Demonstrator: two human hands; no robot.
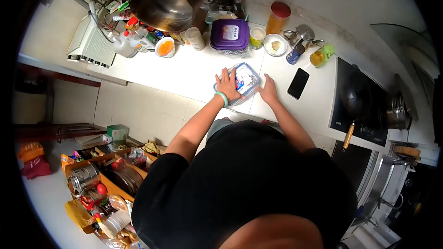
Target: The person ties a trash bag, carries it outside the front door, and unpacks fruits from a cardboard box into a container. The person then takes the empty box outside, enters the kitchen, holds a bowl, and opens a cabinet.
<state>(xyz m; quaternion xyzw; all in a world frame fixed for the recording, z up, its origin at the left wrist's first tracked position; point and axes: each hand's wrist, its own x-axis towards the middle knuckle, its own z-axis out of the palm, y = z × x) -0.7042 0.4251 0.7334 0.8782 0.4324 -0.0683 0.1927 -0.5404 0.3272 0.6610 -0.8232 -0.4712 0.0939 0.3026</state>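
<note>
A clear food container (248, 75) with a blue-edged lid lies tilted in angle on the white counter. My left hand (227, 85), with a green bangle at the wrist, rests on the lid's left part with its fingers spread. Beside the container's right edge is my right hand (268, 90), its fingers apart and its thumb near the container's corner. A black phone (298, 83) lies to the right of my right hand. Behind the container stands a purple lidded box (230, 34).
Along the back stand a large pot (166, 2), a white tub (257, 37), a plate (275, 45), a red-lidded jar (278, 17), a metal teapot (302, 33) and an oil bottle (321, 56). A pan (356, 93) sits on the black stove (339, 106) at right.
</note>
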